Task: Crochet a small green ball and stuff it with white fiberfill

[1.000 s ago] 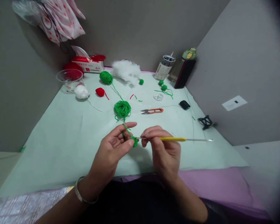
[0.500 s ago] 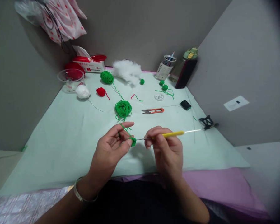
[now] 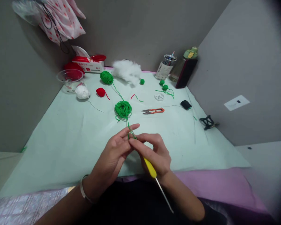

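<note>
My right hand (image 3: 155,154) is closed around a double-ended crochet hook (image 3: 150,167) with a yellow handle. One metal end slants toward my body; the other reaches the fingertips. My left hand (image 3: 115,153) meets it there, thumb and fingers pinched together, index finger stretched out. Green yarn (image 3: 132,132) runs over that index finger down to where the fingertips meet. The small green crochet piece is hidden behind the fingers. Just beyond the hands lies a loose tangle of green yarn (image 3: 123,109), from which the strand comes.
Thread snips (image 3: 153,111) with orange handles lie ahead. Further back are a green yarn ball (image 3: 106,77), red yarn (image 3: 100,92), white yarn (image 3: 82,92), white stuffing (image 3: 127,72) and small green crocheted balls (image 3: 165,87). A bottle (image 3: 186,67) and pen can (image 3: 165,67) stand back right.
My right hand has moved left to meet the left hand. The hook has swung from nearly level to pointing down toward my body. The green piece, visible before, is now covered by fingers.
</note>
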`<act>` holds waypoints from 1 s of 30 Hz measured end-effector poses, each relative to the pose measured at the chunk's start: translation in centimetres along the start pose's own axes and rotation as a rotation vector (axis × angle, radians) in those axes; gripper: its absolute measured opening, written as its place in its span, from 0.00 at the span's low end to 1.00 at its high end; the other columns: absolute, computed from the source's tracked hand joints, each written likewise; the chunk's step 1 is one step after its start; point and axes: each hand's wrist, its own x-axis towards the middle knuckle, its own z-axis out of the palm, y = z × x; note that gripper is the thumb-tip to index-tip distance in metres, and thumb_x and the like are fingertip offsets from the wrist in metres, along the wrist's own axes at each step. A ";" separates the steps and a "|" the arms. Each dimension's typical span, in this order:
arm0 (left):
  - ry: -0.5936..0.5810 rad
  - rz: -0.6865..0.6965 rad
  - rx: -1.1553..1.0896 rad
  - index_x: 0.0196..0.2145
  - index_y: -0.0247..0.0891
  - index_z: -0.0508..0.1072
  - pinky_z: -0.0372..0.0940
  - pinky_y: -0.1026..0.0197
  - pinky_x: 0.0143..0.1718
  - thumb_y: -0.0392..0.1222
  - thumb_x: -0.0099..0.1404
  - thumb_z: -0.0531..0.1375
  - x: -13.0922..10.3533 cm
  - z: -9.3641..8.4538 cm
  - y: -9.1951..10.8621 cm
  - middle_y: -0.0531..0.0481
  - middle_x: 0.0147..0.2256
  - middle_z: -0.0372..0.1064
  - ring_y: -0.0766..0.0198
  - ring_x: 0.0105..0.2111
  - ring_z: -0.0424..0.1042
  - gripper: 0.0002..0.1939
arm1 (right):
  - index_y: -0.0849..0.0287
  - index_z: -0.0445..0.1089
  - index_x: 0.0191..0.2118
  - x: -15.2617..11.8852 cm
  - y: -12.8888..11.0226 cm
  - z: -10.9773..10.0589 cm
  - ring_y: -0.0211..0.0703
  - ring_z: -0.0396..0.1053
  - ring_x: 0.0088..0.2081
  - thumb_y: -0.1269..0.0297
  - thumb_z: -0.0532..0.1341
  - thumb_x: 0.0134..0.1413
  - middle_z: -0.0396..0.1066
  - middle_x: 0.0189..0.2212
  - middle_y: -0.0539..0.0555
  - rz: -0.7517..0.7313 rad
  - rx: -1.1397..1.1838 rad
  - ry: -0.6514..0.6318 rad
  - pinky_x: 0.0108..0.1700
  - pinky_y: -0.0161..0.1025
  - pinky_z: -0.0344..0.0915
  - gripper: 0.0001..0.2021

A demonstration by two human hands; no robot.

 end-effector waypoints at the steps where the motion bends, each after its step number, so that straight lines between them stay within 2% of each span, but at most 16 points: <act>1: -0.020 -0.047 -0.062 0.52 0.35 0.82 0.71 0.62 0.46 0.40 0.60 0.72 0.1 0.0 0.2 0.49 0.34 0.74 0.64 0.36 0.73 0.22 | 0.45 0.80 0.55 0.1 0.1 -0.2 0.46 0.78 0.42 0.71 0.65 0.65 0.79 0.44 0.55 -0.007 0.030 -0.003 0.40 0.44 0.78 0.17; 3: -0.014 -0.078 -0.145 0.50 0.32 0.82 0.73 0.60 0.48 0.37 0.60 0.71 0.3 -0.2 0.6 0.51 0.32 0.71 0.67 0.33 0.71 0.20 | 0.49 0.81 0.50 0.7 0.3 -0.7 0.44 0.77 0.38 0.71 0.63 0.68 0.78 0.39 0.54 0.122 0.175 0.067 0.37 0.42 0.76 0.13; 5: 0.034 -0.046 -0.157 0.51 0.33 0.83 0.74 0.60 0.50 0.34 0.60 0.70 0.3 -0.5 0.9 0.53 0.31 0.70 0.69 0.33 0.71 0.20 | 0.51 0.81 0.44 1.5 0.4 -1.3 0.40 0.74 0.32 0.69 0.61 0.70 0.76 0.33 0.51 0.277 0.355 0.165 0.34 0.41 0.73 0.11; 7: 0.066 0.001 -0.109 0.50 0.35 0.83 0.74 0.60 0.51 0.34 0.61 0.71 0.3 -0.6 1.0 0.53 0.32 0.70 0.68 0.35 0.72 0.18 | 0.52 0.81 0.42 2.1 0.5 -1.6 0.37 0.71 0.28 0.67 0.61 0.71 0.75 0.33 0.50 0.348 0.514 0.163 0.32 0.39 0.70 0.09; 9: 0.061 0.038 -0.049 0.47 0.37 0.84 0.75 0.60 0.50 0.35 0.61 0.72 0.3 -0.6 0.9 0.52 0.34 0.71 0.67 0.36 0.72 0.15 | 0.53 0.81 0.42 2.1 0.4 -1.6 0.37 0.71 0.28 0.66 0.62 0.70 0.76 0.34 0.51 0.351 0.573 0.122 0.32 0.39 0.70 0.08; 15: 0.078 0.075 0.014 0.36 0.38 0.83 0.74 0.62 0.48 0.37 0.58 0.74 0.2 -0.1 0.8 0.52 0.37 0.73 0.66 0.38 0.74 0.07 | 0.54 0.81 0.42 1.4 0.0 -1.1 0.40 0.73 0.32 0.66 0.63 0.69 0.76 0.33 0.52 0.309 0.445 0.099 0.34 0.42 0.71 0.08; 21: 0.073 0.085 0.033 0.34 0.38 0.81 0.73 0.62 0.48 0.38 0.58 0.75 0.1 0.0 0.9 0.54 0.33 0.71 0.66 0.37 0.74 0.08 | 0.52 0.81 0.43 1.6 -0.3 -1.3 0.40 0.73 0.33 0.67 0.62 0.70 0.76 0.33 0.52 0.280 0.400 0.079 0.35 0.42 0.71 0.09; 30: 0.065 0.107 0.087 0.33 0.38 0.79 0.72 0.62 0.46 0.39 0.59 0.74 -0.1 -0.1 0.7 0.54 0.34 0.70 0.66 0.37 0.73 0.08 | 0.52 0.81 0.43 1.5 -0.3 -1.2 0.40 0.73 0.33 0.69 0.62 0.70 0.77 0.34 0.51 0.301 0.411 0.094 0.36 0.43 0.71 0.09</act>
